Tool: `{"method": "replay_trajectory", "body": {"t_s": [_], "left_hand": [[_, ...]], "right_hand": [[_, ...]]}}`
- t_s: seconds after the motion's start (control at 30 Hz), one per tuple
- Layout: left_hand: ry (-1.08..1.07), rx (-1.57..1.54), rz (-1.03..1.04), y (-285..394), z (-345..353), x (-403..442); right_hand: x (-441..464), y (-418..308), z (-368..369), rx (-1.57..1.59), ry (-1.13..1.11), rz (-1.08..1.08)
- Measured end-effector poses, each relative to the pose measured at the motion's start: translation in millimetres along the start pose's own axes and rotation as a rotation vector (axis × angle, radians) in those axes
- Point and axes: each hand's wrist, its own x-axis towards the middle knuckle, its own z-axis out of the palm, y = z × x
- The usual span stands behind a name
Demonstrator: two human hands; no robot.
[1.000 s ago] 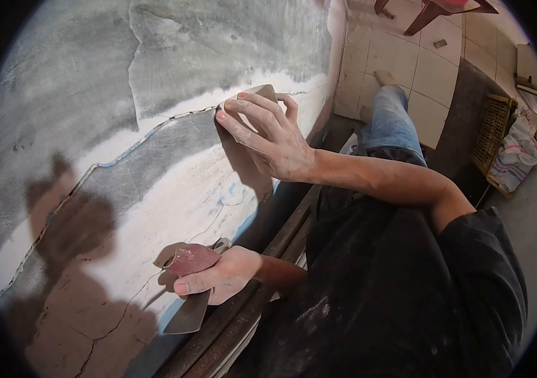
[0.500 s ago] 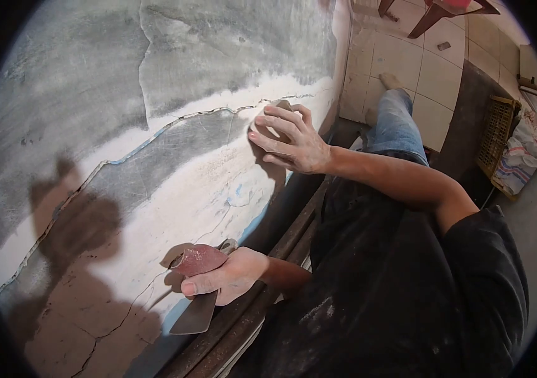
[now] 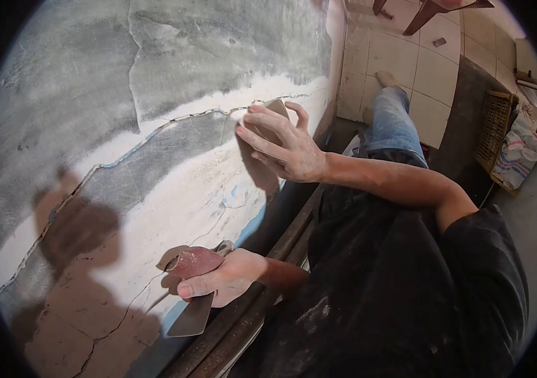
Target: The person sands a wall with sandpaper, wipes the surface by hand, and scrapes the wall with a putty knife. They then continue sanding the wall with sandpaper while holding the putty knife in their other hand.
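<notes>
A cracked wall [image 3: 174, 44], grey with white patches, is filling the left of the scene. Near, the left hand [image 3: 236, 277] is gripping a flat-bladed scraper [image 3: 191, 317] and a curled reddish sheet [image 3: 196, 262], just before the wall. Farther off, the right hand [image 3: 295, 148] is spreading its fingers over a flat greyish piece [image 3: 278, 108] at the wall beside the crack [image 3: 186, 116]; whether it is pinching cannot be told. Far right, a striped sack [image 3: 520, 157] is lying against a yellowish basket [image 3: 492, 129].
</notes>
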Motion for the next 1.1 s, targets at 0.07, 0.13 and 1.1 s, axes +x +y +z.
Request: {"method": "replay_trajectory", "body": {"t_s": [0.07, 0.13, 1.1], "left_hand": [[-0.002, 0.007, 0.0, 0, -1, 0], [-0.005, 0.007, 0.001, -1, -1, 0], [-0.01, 0.075, 0.021, 8, -2, -2]], "right_hand": [[11, -7, -1, 0.048, 0.006, 0.009], [11, -3, 3, 0.125, 0.032, -0.036], [2, 14, 9, 0.258, -0.003, -0.111]]}}
